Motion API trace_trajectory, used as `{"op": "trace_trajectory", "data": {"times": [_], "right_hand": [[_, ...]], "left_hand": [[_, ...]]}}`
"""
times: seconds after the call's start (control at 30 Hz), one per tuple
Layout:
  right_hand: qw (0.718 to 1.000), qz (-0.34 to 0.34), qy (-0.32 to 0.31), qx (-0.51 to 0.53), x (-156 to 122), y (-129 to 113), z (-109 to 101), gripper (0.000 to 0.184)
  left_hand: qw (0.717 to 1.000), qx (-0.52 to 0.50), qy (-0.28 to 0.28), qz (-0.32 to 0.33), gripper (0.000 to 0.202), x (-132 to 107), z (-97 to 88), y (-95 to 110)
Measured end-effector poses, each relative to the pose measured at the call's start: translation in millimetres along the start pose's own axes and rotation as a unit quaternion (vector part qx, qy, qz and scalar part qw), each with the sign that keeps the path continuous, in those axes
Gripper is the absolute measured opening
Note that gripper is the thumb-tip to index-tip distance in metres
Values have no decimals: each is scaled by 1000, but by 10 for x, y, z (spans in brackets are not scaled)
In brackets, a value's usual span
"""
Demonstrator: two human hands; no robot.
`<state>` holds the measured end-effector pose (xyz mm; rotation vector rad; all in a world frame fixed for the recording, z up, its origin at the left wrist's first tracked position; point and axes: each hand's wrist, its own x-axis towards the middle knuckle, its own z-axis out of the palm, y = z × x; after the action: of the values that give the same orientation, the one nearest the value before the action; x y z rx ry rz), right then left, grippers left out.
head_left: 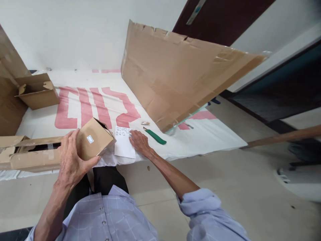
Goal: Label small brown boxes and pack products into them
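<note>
The left hand (71, 157) wraps its fingers around a small brown cardboard box (94, 139) bearing a white label. The right hand (139, 142) lies flat, fingers spread, apparently touching a white sticker sheet (123, 147) beside a green-handled knife (155, 136) on the white printed banner (200, 134).

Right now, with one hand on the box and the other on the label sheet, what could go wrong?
The knife lies close beside the right hand on the sheet; a sideways reach could meet its blade. The left hand grips the tilted box alone, so it might slip.
</note>
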<state>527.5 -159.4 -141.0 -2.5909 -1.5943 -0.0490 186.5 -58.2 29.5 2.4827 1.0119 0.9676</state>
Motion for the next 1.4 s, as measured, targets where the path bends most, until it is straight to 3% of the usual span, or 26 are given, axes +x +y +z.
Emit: {"op": "trace_trajectory", "data": {"times": [0.27,0.5,1.4], "right_hand": [[1000,-15,-16,-3,26,-43,-3,32],[1000,11,1,19,-13,56,-62,42],[999,-15,-37,15,-49,-54,-104,35]], "left_hand": [[1000,-10,-15,-13,102,-12,-6,10],[1000,-18,-1,-6,98,17,-8,5],[1000,-14,1,-5,99,4,2,-13]]}}
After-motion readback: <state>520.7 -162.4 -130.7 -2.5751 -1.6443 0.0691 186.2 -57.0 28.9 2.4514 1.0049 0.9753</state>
